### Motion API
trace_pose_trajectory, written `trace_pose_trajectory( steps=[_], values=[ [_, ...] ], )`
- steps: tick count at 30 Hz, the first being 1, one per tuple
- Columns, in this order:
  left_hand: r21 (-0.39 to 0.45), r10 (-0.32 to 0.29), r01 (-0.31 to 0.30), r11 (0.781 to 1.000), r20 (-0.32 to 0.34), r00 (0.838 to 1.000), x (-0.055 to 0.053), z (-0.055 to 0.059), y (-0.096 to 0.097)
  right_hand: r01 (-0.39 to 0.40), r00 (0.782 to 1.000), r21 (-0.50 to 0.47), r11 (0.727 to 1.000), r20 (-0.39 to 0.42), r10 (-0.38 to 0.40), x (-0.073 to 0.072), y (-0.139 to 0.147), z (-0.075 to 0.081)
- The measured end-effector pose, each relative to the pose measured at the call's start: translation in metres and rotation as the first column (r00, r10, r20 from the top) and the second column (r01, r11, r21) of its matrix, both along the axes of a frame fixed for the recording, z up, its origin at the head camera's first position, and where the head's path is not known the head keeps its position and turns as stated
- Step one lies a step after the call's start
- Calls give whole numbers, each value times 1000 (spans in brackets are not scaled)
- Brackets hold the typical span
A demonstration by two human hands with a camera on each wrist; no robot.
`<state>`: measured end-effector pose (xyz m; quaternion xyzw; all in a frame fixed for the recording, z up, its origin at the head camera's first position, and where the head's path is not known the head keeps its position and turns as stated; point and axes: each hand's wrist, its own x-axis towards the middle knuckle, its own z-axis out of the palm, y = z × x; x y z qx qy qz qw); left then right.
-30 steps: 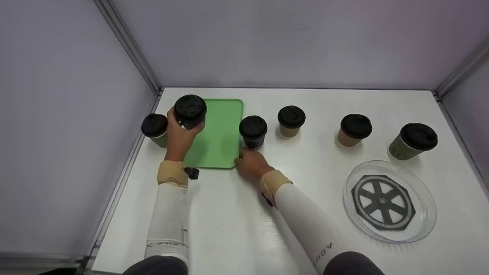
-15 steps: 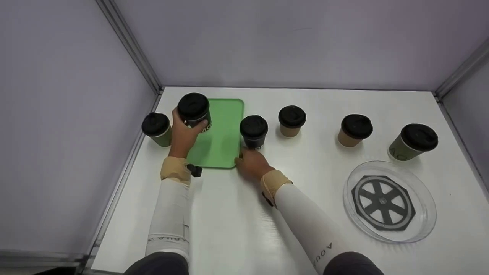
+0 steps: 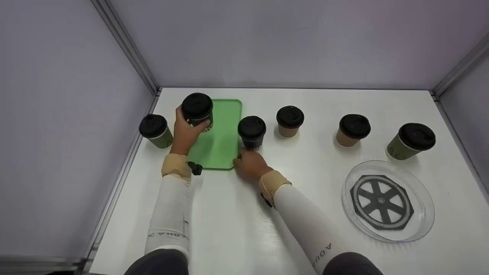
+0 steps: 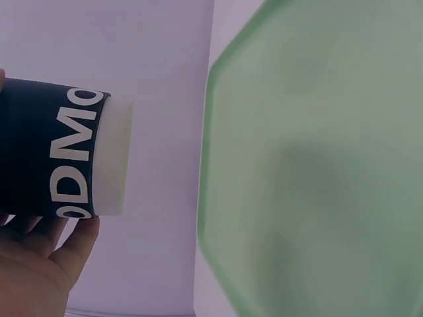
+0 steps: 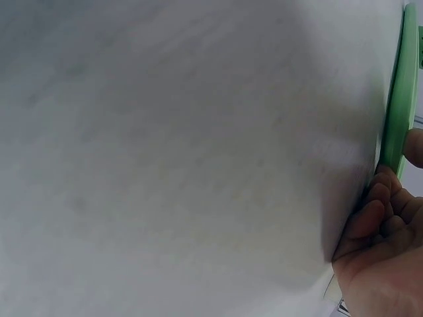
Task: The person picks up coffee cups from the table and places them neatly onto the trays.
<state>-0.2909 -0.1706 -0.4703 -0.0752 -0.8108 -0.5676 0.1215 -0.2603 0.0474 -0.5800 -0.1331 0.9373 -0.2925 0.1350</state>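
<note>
My left hand point(image 3: 187, 131) grips a black-sleeved paper coffee cup point(image 3: 197, 109) with a black lid, over the left part of the green tray point(image 3: 225, 141). In the left wrist view, the cup's white base point(image 4: 112, 158) shows a gap from the tray's surface, and big white letters run round its sleeve. At the tray's near right corner, my right hand point(image 3: 250, 165) pinches the rim point(image 5: 400, 99), thumb on the rim and fingers curled against its outer side. Just beyond that hand a dark lidded cup point(image 3: 252, 131) stands beside the tray's right edge.
A green lidded cup point(image 3: 156, 131) stands left of my left hand. Rightward are two small brown cups, one nearer point(image 3: 289, 121) and one farther right point(image 3: 352, 130), then another green cup point(image 3: 410, 141). A round clear dish point(image 3: 387, 202) lies at front right. Walls border the table.
My left hand has carried the black cup a little to the right over the tray, turning it so its lettering shows. The right hand keeps its place at the tray corner.
</note>
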Motion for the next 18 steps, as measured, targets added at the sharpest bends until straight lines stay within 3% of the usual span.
trace_pose_trajectory(
  steps=[15,18],
  values=[
    [4,-33,33,999,7,999,-21,-8,7,9,1000,15,1000,1,-9,2,-1,2],
    [-5,-38,38,999,11,999,-34,-18,8,13,1000,11,1000,4,-13,3,-1,3]
  ],
)
